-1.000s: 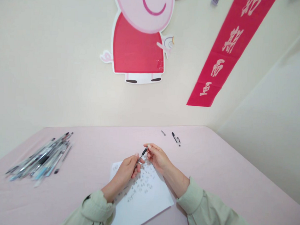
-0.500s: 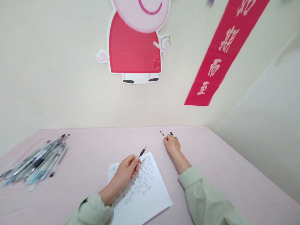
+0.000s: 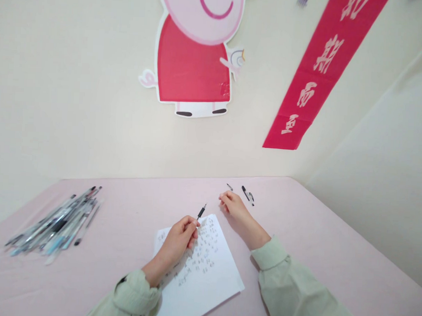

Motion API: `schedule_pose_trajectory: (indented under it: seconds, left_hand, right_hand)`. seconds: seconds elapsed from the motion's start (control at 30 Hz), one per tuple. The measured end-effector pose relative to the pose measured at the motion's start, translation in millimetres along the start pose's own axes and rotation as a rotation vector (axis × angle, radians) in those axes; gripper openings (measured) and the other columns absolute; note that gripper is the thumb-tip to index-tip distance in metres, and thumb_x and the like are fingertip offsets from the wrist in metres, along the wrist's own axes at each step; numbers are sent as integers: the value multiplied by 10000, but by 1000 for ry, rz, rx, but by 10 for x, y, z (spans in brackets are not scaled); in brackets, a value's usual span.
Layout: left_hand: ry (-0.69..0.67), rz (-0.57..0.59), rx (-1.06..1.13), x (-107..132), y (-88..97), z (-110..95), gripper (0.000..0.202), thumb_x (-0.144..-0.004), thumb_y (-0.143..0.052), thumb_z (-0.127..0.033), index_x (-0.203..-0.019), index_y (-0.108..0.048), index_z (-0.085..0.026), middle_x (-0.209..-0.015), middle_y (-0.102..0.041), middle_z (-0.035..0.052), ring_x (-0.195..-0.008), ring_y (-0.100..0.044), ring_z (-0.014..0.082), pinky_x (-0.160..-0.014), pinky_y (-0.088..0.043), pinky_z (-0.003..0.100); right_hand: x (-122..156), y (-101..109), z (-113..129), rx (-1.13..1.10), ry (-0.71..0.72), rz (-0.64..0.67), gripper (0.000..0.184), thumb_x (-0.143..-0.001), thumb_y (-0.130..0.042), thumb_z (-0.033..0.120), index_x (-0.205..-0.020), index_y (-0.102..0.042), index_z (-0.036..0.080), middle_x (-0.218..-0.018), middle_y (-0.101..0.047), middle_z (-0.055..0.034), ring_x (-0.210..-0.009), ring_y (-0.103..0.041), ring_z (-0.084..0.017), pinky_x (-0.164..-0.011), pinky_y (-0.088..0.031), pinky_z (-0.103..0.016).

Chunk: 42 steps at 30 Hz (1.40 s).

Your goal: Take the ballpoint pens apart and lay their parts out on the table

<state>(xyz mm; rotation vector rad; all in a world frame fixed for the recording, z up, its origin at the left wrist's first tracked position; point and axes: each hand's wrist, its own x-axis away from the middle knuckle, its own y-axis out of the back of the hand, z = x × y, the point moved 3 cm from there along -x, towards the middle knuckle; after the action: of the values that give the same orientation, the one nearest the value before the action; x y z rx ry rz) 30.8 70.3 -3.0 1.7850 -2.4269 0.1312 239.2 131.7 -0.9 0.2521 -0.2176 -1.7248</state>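
My left hand is closed around a pen, its black grip and tip pointing up and away from me. The hand hovers over a stack of white paper covered in small handwriting on its upper part. My right hand is over the table just beyond the paper's top right corner. Its fingers are curled together; whether anything small is between them is hidden. Behind that hand lie a short dark, thin piece and, to its right, black-and-clear pen pieces.
A heap of many pens lies on the left of the pink-covered table. The wall behind carries a pink pig cutout and a red banner with white characters. Another wall borders the table's right side.
My right hand has drawn left and slightly toward me, away from the black-and-clear pen pieces, which now show fully. My left hand keeps its pen almost in place. The view has shifted slightly.
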Motion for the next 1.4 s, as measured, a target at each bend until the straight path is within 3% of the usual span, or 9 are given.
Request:
schedule_pose_trajectory:
  seconds: [0.1,0.27,0.4,0.5,0.67,0.77,0.97,1.3,1.4]
  left_hand:
    - [-4,-10,10,-6,2,2,247,-809,-473,-416,-836,-521,-176,-600,-507,-58,-395,-371,35,-364,-211,148]
    - [-19,-8,-1,-13,9,22,252,-806,-487,-434,-804,-502,-182,-598,-513,-57,-394,-366,35,-362,-217,148]
    - [-27,6,-8,-19,3,46,249,-800,-502,-431,-780,-497,-183,-590,-513,-58,-392,-364,34,-362,-215,149]
    - [-20,10,-7,-21,-4,49,255,-798,-505,-436,-782,-502,-181,-587,-520,-56,-390,-370,34,-362,-218,150]
    - [-11,-4,13,1,-17,7,251,-791,-504,-432,-792,-515,-181,-593,-529,-54,-390,-388,39,-363,-232,155]
    - [-11,-11,27,16,-26,-18,252,-775,-512,-437,-786,-515,-186,-584,-525,-60,-386,-397,43,-365,-244,159]
    - [-6,-15,26,10,-22,1,249,-774,-520,-435,-792,-512,-187,-586,-534,-58,-387,-407,44,-362,-257,157]
    - [-15,-12,18,-16,-15,24,262,-769,-532,-440,-785,-523,-179,-581,-542,-56,-383,-414,41,-361,-275,156]
    - [-16,-13,27,-2,-17,16,266,-766,-542,-446,-774,-519,-182,-574,-540,-55,-385,-417,46,-363,-277,160]
  right_hand:
    - [196,-358,130,-393,-91,261,339,-801,-551,505,-826,-617,174,-789,-608,-13,-485,-452,-69,-477,-313,-216]
    - [358,-579,230,-516,-128,284,278,-678,-723,418,-759,-608,178,-637,-581,36,-474,-445,-60,-480,-326,-196]
    - [214,-427,222,-603,-109,152,252,-669,-727,383,-753,-593,187,-670,-594,40,-475,-451,-53,-467,-337,-181]
    - [-10,-25,212,-621,-79,-107,268,-675,-698,397,-747,-537,195,-772,-646,13,-486,-483,-59,-475,-377,-187]
    - [-210,765,77,-33,13,-568,246,-839,-441,415,-883,-519,185,-764,-651,-41,-474,-496,-103,-471,-388,-229]
    - [-223,821,-84,299,37,-500,228,-843,-440,344,-906,-573,170,-799,-653,-60,-624,-576,-152,-550,-416,-251]
    - [-239,523,-173,739,71,-366,271,-860,-448,180,-1088,-595,171,-1089,-614,-102,-975,-574,-197,-812,-395,-278]
    - [15,539,-31,1076,-176,-105,227,-817,-531,359,-943,-599,182,-962,-628,-102,-819,-611,-235,-622,-379,-299]
    - [40,490,0,1085,-158,-89,134,-799,-529,260,-886,-604,192,-911,-652,-93,-818,-616,-230,-605,-362,-289]
